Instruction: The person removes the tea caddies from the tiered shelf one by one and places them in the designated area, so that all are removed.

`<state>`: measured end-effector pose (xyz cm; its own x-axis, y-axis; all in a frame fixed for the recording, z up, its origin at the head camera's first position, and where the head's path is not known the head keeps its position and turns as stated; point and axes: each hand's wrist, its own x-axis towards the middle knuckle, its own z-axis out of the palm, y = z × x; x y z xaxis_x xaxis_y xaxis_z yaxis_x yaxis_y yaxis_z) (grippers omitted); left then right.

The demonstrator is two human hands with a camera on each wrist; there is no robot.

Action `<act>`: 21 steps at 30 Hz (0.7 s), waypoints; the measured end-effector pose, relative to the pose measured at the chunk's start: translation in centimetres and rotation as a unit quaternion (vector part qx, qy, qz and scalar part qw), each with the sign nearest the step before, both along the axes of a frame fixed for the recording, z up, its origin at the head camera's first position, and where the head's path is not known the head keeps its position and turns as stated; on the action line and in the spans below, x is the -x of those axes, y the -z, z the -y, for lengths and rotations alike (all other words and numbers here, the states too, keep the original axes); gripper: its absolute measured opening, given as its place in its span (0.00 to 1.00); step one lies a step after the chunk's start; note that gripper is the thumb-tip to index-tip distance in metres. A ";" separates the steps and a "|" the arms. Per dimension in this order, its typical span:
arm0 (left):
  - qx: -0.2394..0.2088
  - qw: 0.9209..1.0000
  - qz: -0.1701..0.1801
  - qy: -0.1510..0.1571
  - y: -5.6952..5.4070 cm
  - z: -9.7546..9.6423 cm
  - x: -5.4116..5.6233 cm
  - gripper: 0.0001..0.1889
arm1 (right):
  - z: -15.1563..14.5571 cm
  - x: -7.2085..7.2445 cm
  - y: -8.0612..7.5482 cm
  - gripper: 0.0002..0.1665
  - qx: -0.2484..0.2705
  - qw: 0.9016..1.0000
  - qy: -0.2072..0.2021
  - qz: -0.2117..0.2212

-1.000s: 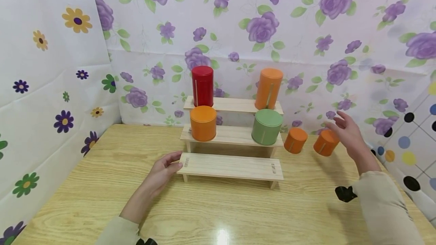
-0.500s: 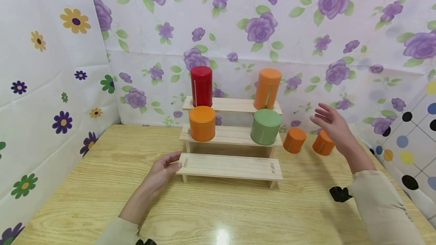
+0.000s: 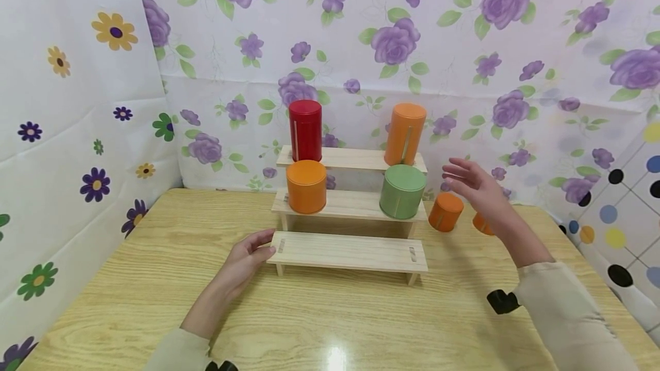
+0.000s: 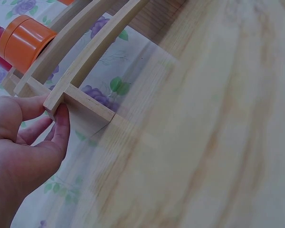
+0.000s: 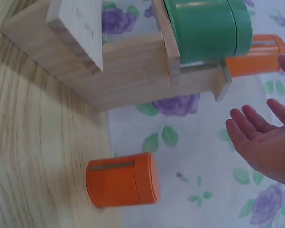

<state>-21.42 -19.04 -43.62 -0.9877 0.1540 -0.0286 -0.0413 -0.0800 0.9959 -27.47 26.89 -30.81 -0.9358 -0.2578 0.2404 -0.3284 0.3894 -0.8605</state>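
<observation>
A three-tier wooden shelf (image 3: 348,251) stands on the table. My left hand (image 3: 246,259) pinches the left end of its lowest board, thumb on one side and fingers on the other in the left wrist view. On the top tier are a tall red canister (image 3: 306,133) and a tall orange canister (image 3: 405,135). The middle tier bears a squat orange canister (image 3: 306,188) and a green canister (image 3: 403,192). My right hand (image 3: 479,190), fingers extended and holding nothing, hovers right of the green canister, partly hiding one of two small orange canisters.
One small orange canister (image 3: 446,212) stands on the table (image 3: 319,314) just right of the shelf. The other small orange canister (image 3: 482,224) is farther right, under my right hand. A flowered cloth (image 3: 227,102) hangs behind the table.
My right hand has moved left, from above the far-right small orange canister toward the green canister and the shelf. The left hand and the canisters have stayed in place.
</observation>
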 end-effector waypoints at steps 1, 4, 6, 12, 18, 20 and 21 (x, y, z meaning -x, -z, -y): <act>0.000 1.000 -0.001 0.000 0.0 0.0 0.0 0.27 | 0.3 -0.1 0.1 0.38 0.002 1.000 -0.006 -0.002; -0.001 1.000 -0.002 -0.001 0.0 0.0 0.0 0.27 | 1.0 -0.1 0.3 0.37 0.017 1.000 -0.023 0.003; -0.001 1.000 -0.003 -0.002 0.0 0.0 0.1 0.27 | 1.4 -0.1 0.5 0.37 0.027 0.999 -0.033 0.009; -0.001 1.000 -0.003 -0.003 0.1 0.0 0.1 0.27 | 1.9 0.1 0.9 0.38 0.044 0.998 -0.044 0.019; -0.003 1.000 -0.001 -0.004 0.0 0.0 0.0 0.27 | 2.1 0.1 1.3 0.38 0.037 0.998 -0.040 0.031; -0.003 1.000 -0.001 -0.005 0.0 -0.1 0.0 0.27 | 2.4 0.1 1.3 0.38 0.039 0.997 -0.044 0.041; -0.003 1.000 -0.001 -0.006 0.0 -0.1 0.0 0.27 | 2.5 0.1 1.3 0.38 0.039 0.997 -0.046 0.045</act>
<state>-21.43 -18.97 -43.65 -0.9896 0.1415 -0.0250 -0.0374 -0.0855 0.9956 -27.56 24.39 -32.16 -0.9275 -0.3281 0.1793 -0.2798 0.2909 -0.9149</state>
